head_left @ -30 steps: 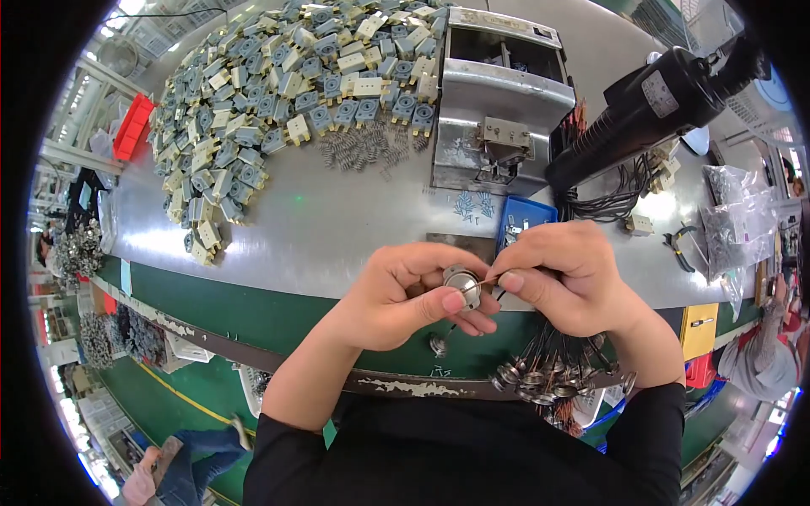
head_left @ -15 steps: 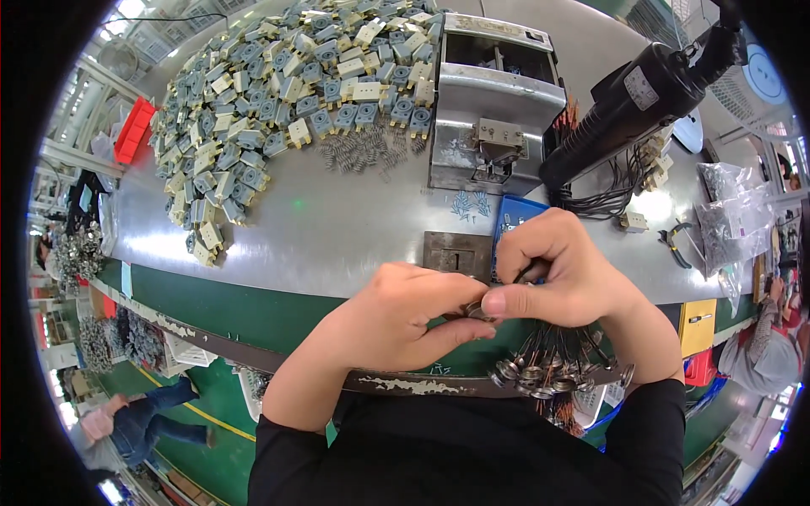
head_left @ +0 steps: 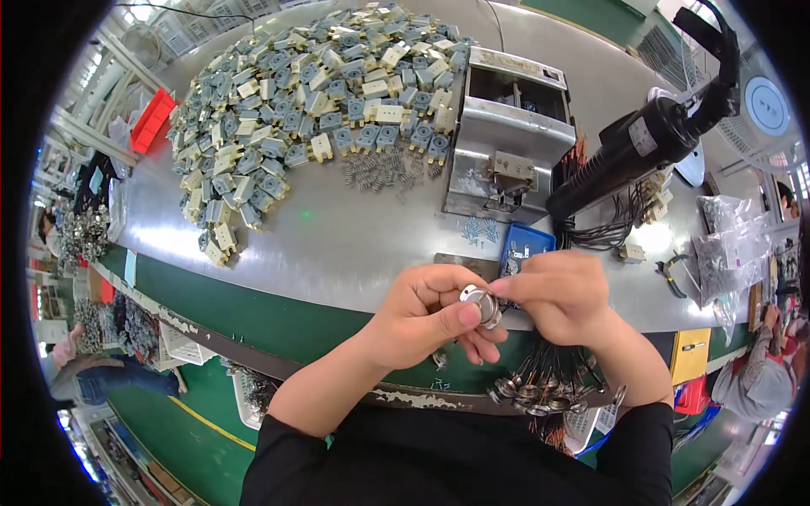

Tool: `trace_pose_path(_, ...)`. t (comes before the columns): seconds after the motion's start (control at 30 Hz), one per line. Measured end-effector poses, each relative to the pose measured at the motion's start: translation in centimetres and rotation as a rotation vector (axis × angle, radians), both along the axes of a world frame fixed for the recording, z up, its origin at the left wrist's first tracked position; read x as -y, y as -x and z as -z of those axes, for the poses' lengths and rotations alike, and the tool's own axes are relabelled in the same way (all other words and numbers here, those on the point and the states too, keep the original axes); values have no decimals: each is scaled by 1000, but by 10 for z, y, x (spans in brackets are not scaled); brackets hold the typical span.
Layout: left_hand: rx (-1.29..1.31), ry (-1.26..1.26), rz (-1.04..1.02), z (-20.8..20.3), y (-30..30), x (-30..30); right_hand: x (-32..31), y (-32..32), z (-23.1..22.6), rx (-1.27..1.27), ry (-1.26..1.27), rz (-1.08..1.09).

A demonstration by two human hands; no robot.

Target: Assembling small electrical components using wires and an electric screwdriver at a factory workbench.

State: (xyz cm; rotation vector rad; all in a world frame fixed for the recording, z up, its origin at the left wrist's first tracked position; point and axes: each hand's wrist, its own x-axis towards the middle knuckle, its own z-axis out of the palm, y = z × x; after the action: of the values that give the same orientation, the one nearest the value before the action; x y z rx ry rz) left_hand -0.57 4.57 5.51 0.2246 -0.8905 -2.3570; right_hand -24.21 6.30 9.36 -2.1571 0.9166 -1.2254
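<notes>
Between the thumb and fingers of my left hand [head_left: 418,316] is a small round metal part [head_left: 483,305] with a flat silver face and tabs on its rim. My right hand [head_left: 561,295] is closed in a pinch right at the part's far-right edge; what its fingertips grip is hidden. Beneath the right forearm, a bundle of similar round metal parts on dark wires [head_left: 548,392] hangs over the bench's front edge. Just beyond my hands lie a flat metal block [head_left: 466,265], partly covered, and a blue tray [head_left: 530,239] of small parts.
A large heap of grey-and-cream housings [head_left: 312,93] covers the back left, with loose springs [head_left: 375,170] before it. Small blue screws [head_left: 481,228] lie near a metal fixture [head_left: 515,114]. A black cylindrical device [head_left: 612,156], pliers [head_left: 672,277] and plastic bags [head_left: 726,244] occupy the right.
My left hand has turned, so the round part's face now shows. My right hand has shifted from overlapping it to pinching at its edge. The whole view has shifted slightly.
</notes>
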Motion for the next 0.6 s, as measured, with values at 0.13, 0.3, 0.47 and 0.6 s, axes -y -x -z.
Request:
trace_pose_path(0.13, 10, -136, -63, 0, 2, 3, -7, -6, -4, -38, -93, -14)
trace_pose_path(0.3, 286, 28, -246, -10, 7, 5, -13, -10, -11, 103, -505, -41)
trace_pose_path(0.47, 539, 496, -499, -8, 18, -1, -17, -6, 3, 137, -634, -59)
trace_pose_path(0.6, 794, 1118, -687, -5, 16, 1, -20, -4, 8, 141, -597, -60)
